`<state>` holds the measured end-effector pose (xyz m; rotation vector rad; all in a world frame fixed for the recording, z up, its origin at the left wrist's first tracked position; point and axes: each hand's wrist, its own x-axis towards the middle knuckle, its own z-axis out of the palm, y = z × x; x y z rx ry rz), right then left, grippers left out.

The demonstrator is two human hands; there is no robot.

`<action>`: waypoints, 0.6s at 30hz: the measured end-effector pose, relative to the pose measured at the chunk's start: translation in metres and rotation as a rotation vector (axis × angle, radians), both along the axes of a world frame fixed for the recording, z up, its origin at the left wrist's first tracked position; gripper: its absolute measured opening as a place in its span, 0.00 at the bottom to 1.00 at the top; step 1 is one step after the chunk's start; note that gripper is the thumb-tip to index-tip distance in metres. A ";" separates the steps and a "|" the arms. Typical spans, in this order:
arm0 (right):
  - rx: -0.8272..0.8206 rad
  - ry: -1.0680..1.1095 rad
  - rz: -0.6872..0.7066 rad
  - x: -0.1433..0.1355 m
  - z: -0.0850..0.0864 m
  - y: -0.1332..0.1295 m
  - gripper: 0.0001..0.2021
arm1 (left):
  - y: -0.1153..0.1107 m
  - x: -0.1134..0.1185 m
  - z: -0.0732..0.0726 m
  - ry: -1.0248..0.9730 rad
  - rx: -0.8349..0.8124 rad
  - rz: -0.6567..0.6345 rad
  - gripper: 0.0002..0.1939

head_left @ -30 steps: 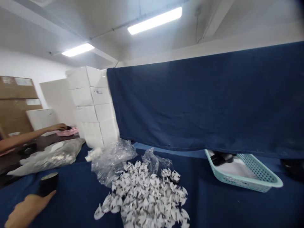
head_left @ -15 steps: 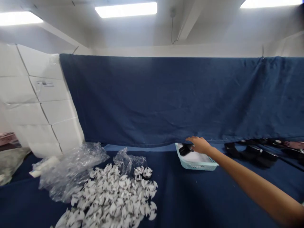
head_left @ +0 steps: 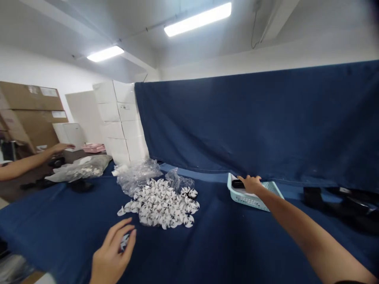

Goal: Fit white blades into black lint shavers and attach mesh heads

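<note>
My left hand [head_left: 113, 252] is at the lower left, its fingers curled around a small white-and-dark piece [head_left: 124, 242]. Just beyond it lies a heap of small white curved pieces [head_left: 166, 207] with pointed tips, on the blue cloth. Over to the right, my right hand [head_left: 251, 184] reaches over a light blue plastic basket [head_left: 248, 200], fingers spread. A black, oblong object [head_left: 237, 184] lies in the basket at its fingertips; the hand hides part of it, and its kind is unclear.
Crumpled clear plastic bags [head_left: 139, 175] lie behind the heap. Dark items [head_left: 334, 205] rest at the right. A co-worker's arm [head_left: 32, 161] extends from the left, near a filled plastic bag [head_left: 85, 169]. White boxes [head_left: 118, 122] and a blue curtain [head_left: 251, 122] stand behind.
The view has turned left, and my left hand has come into sight with a small piece. The black object, tilted under my right hand before, now lies flatter in the basket.
</note>
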<state>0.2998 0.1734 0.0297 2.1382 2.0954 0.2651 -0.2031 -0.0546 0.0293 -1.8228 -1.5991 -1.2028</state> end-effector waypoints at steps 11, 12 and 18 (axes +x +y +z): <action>0.142 0.260 0.059 -0.001 0.029 -0.040 0.15 | 0.020 0.059 0.014 0.085 -0.185 -0.277 0.13; 0.167 0.314 0.064 0.001 0.036 -0.048 0.15 | 0.025 0.063 0.016 0.107 -0.219 -0.295 0.13; 0.111 0.708 0.113 0.006 0.047 -0.137 0.21 | 0.053 0.102 0.021 0.344 -0.455 -0.306 0.15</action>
